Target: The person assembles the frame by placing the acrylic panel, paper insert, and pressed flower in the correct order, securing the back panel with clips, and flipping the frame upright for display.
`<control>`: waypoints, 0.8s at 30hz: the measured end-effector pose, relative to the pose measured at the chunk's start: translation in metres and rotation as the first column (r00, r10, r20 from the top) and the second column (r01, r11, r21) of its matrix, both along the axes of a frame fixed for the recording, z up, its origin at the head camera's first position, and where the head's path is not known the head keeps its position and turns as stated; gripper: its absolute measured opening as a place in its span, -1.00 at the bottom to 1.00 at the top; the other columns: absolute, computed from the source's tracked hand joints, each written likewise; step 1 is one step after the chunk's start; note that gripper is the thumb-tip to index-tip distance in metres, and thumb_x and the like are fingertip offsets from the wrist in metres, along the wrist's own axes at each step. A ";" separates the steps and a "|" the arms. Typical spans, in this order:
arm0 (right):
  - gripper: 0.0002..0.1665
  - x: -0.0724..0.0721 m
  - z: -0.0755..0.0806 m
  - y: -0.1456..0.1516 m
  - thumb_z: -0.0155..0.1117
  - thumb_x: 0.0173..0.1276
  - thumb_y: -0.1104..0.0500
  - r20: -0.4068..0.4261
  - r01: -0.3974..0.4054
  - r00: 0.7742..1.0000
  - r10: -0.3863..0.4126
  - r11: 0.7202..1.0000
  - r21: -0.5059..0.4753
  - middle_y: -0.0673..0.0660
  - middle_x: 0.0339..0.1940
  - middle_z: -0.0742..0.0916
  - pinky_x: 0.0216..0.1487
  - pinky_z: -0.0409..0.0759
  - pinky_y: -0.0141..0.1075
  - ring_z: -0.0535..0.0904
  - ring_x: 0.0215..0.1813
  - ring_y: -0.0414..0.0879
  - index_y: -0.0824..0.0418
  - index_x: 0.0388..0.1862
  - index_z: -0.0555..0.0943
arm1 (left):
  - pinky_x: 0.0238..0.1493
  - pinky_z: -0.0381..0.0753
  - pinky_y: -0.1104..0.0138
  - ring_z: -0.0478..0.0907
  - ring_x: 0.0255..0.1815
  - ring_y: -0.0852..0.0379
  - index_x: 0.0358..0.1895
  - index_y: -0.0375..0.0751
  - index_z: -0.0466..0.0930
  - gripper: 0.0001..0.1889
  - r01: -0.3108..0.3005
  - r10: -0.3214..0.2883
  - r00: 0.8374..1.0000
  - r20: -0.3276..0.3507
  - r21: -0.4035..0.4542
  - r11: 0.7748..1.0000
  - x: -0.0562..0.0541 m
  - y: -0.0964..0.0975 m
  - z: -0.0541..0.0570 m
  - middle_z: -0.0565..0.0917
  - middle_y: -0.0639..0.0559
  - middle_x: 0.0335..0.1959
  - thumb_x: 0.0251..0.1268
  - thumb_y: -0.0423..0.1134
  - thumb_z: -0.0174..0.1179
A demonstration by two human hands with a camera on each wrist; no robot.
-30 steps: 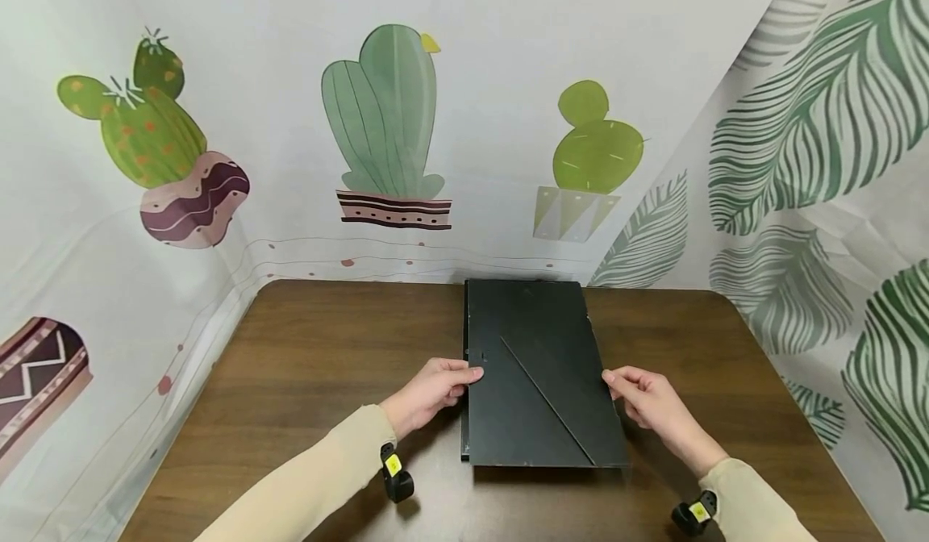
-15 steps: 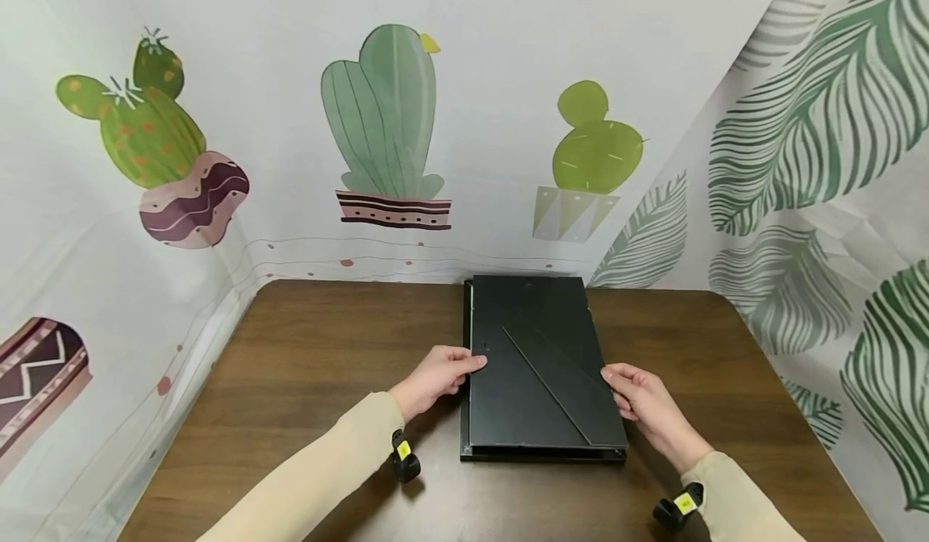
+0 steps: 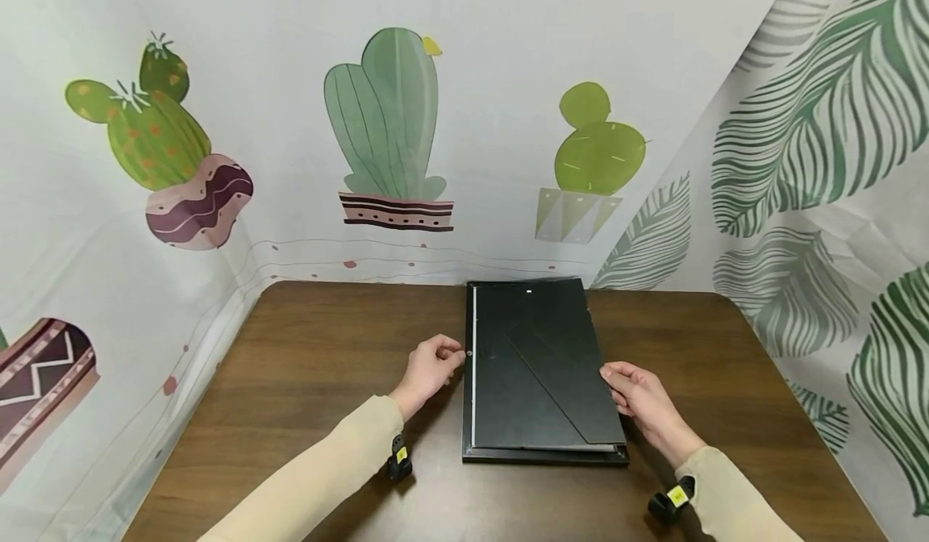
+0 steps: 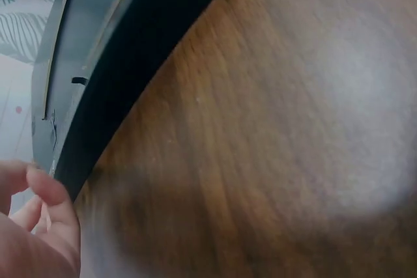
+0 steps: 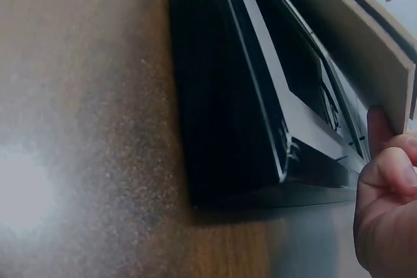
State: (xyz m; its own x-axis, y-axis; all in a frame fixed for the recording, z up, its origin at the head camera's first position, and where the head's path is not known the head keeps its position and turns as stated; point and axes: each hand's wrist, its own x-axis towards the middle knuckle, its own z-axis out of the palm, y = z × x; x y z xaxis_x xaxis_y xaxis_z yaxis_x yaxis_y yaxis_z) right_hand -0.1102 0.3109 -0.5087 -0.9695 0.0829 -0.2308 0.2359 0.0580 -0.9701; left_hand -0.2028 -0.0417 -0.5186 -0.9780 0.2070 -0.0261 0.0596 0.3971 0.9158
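A black picture frame (image 3: 544, 455) lies face down near the table's back edge. Its black backing board (image 3: 537, 389), with a slanted stand leg (image 3: 555, 377) folded flat on it, sits over the frame, its right side raised. At that right edge my right hand (image 3: 646, 401) pinches the board between thumb and fingers. The right wrist view shows the board's brown underside (image 5: 352, 37) tilted up above the frame's inside. My left hand (image 3: 430, 368) is at the frame's left edge, fingers loosely bent, off the board; whether the fingertips touch the frame is unclear.
The brown wooden table (image 3: 348, 324) extends on both sides of the frame. Behind it and along both sides hangs a white cloth (image 3: 493, 122) printed with cacti and leaves. A black wrist camera (image 3: 399, 461) sits on each wrist.
The backing board has slid back and right, uncovering the frame's front and left borders. My left hand has let go of the board and drawn slightly left; my right hand keeps its grip.
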 end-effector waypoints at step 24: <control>-0.87 -0.005 -0.002 -0.008 0.44 0.40 0.21 -0.271 0.114 0.954 0.132 0.674 0.730 0.06 -0.44 0.76 -0.40 0.57 -0.23 0.58 -0.45 -0.12 0.28 -0.24 0.78 | -0.20 0.68 0.18 0.62 -0.26 0.01 0.18 -0.52 0.48 -0.36 0.124 -0.130 0.991 -0.028 -0.163 0.979 0.010 0.010 -0.004 0.63 -0.22 -0.14 0.15 -0.21 0.54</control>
State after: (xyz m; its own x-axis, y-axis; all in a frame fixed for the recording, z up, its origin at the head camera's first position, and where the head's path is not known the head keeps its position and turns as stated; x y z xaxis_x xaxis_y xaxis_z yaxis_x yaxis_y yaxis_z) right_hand -0.1148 0.3028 -0.5107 -0.9793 0.0959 0.1783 -0.0389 0.7754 -0.6302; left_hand -0.1928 -0.0317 -0.5224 -0.9449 0.3258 -0.0326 0.1525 0.5260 0.8367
